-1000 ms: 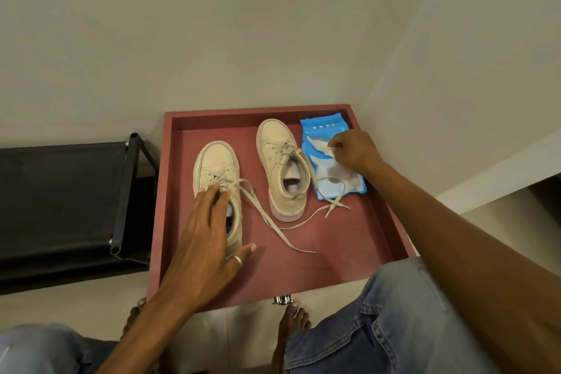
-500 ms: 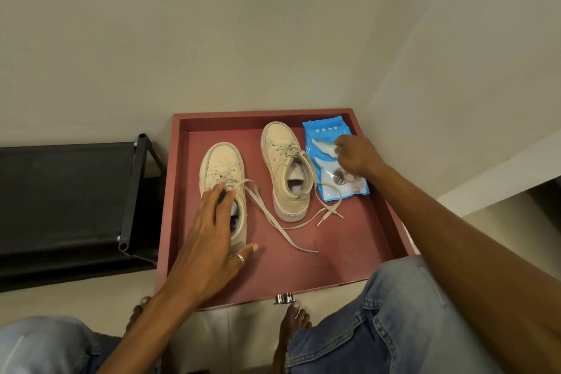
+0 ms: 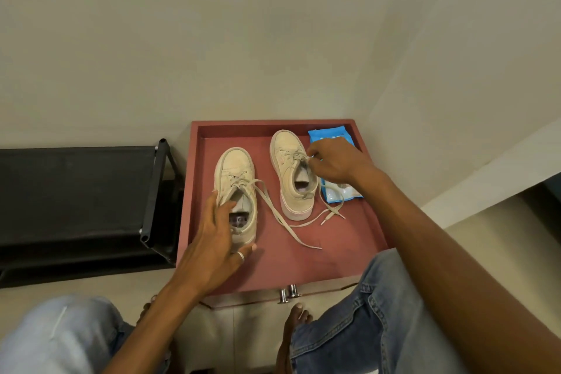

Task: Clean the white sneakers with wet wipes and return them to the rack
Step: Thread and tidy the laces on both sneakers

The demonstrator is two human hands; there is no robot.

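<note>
Left sneaker (image 3: 235, 173), right sneaker (image 3: 288, 158) in red tray (image 3: 340, 240); wipes pack (image 3: 341, 194) far right. Left grip (image 3: 212, 240) spread open on left sneaker's heel. Right grip (image 3: 334, 161) curled at right sneaker's collar; holding anything? Cannot tell. Pin shoe, wipe toe-to-heel.

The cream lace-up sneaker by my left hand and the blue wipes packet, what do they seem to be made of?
Cream lace-up sneaker: likely matte suede or canvas upper, no shine; thick paler sole looks rubbery. Blue wipes packet: thin glossy plastic film, crinkled, catching light.
</note>
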